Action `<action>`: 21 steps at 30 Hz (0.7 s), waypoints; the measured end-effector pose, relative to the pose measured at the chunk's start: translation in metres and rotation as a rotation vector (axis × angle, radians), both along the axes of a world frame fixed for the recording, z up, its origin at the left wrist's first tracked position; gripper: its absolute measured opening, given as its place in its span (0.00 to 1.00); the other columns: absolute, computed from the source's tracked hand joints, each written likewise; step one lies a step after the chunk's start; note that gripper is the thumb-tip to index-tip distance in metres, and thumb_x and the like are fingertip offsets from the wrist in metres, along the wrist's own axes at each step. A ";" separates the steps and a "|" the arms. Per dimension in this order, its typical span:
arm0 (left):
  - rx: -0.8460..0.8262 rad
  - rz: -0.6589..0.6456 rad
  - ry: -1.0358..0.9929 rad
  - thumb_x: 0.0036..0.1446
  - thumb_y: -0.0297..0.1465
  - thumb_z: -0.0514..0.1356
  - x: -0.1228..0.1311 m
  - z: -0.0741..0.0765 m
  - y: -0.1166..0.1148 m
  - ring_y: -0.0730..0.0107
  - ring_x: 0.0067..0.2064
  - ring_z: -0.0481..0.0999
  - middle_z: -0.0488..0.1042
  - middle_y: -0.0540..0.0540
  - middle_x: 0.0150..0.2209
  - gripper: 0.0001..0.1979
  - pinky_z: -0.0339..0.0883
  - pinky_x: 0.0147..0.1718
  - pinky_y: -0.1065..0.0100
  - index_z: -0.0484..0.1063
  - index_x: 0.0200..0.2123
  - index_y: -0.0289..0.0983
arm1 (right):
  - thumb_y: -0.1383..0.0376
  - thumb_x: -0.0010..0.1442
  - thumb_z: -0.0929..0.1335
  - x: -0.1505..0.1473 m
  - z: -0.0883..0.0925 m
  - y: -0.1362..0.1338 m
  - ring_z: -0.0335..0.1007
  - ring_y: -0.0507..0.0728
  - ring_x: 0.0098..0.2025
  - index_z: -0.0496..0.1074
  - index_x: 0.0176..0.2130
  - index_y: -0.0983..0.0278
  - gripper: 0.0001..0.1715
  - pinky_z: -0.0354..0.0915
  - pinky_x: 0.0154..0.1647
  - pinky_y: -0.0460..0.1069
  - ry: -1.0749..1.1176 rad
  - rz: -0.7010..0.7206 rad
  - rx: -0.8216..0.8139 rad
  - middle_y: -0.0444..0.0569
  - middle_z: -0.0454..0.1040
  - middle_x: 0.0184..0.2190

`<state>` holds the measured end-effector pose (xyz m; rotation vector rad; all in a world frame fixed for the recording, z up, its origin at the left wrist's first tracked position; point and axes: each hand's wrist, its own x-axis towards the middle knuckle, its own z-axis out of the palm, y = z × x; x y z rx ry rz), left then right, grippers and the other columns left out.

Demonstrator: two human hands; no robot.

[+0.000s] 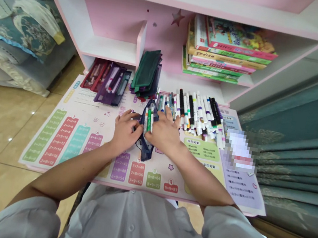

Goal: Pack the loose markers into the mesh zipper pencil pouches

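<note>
A dark blue mesh pencil pouch (145, 146) lies on the desk between my hands, with a few markers (148, 119) sticking out of its open top. My left hand (125, 129) grips the pouch's left edge, fingers curled. My right hand (164, 132) presses on its right side, fingers closed around the pouch and markers. Just right of my right hand lies a long row of loose markers (199, 114).
A multiplication-table mat (81, 138) covers the pink desk. Filled pouches (107, 79) lie at the back left, a stack of dark green pouches (146, 71) in the middle. Books (223, 50) sit on the shelf. A green curtain (302, 160) hangs right; a sofa (19, 41) stands left.
</note>
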<state>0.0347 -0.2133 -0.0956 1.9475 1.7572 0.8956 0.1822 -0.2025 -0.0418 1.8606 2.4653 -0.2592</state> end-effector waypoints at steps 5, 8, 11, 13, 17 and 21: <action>-0.006 0.003 0.006 0.57 0.32 0.58 0.001 0.002 0.000 0.49 0.66 0.64 0.78 0.46 0.53 0.13 0.54 0.63 0.42 0.71 0.20 0.40 | 0.63 0.60 0.66 -0.001 0.004 -0.002 0.39 0.74 0.73 0.80 0.45 0.70 0.19 0.43 0.67 0.76 -0.005 0.002 0.000 0.64 0.61 0.67; -0.031 0.000 0.013 0.57 0.32 0.58 0.001 0.002 0.000 0.47 0.66 0.63 0.78 0.45 0.54 0.13 0.54 0.62 0.40 0.72 0.20 0.40 | 0.67 0.62 0.64 0.009 0.013 0.002 0.37 0.74 0.74 0.81 0.42 0.67 0.17 0.46 0.66 0.77 0.019 0.030 -0.042 0.62 0.59 0.68; -0.044 0.001 0.016 0.57 0.32 0.59 0.001 0.002 0.001 0.45 0.66 0.63 0.77 0.45 0.55 0.13 0.54 0.62 0.38 0.72 0.21 0.40 | 0.76 0.58 0.63 0.027 0.019 0.011 0.35 0.73 0.74 0.80 0.45 0.62 0.21 0.48 0.66 0.77 0.048 0.084 -0.094 0.56 0.56 0.70; -0.041 0.003 0.022 0.57 0.33 0.59 0.000 0.001 0.001 0.45 0.66 0.63 0.76 0.44 0.55 0.12 0.54 0.62 0.37 0.73 0.22 0.40 | 0.80 0.54 0.62 0.037 0.017 0.019 0.33 0.73 0.75 0.78 0.49 0.59 0.30 0.48 0.66 0.77 0.052 0.119 -0.079 0.54 0.55 0.70; -0.043 0.001 0.049 0.58 0.33 0.59 0.000 0.001 0.002 0.44 0.67 0.62 0.76 0.43 0.56 0.10 0.54 0.63 0.38 0.77 0.27 0.40 | 0.81 0.54 0.63 0.042 0.002 0.033 0.35 0.75 0.74 0.79 0.46 0.60 0.27 0.46 0.66 0.78 0.072 0.212 0.027 0.55 0.57 0.69; -0.055 -0.004 0.089 0.60 0.30 0.57 -0.001 0.004 0.000 0.47 0.68 0.61 0.74 0.42 0.57 0.09 0.54 0.63 0.39 0.79 0.34 0.39 | 0.76 0.56 0.67 0.037 -0.008 0.038 0.38 0.75 0.74 0.81 0.36 0.62 0.15 0.45 0.67 0.77 0.130 0.352 0.133 0.54 0.62 0.67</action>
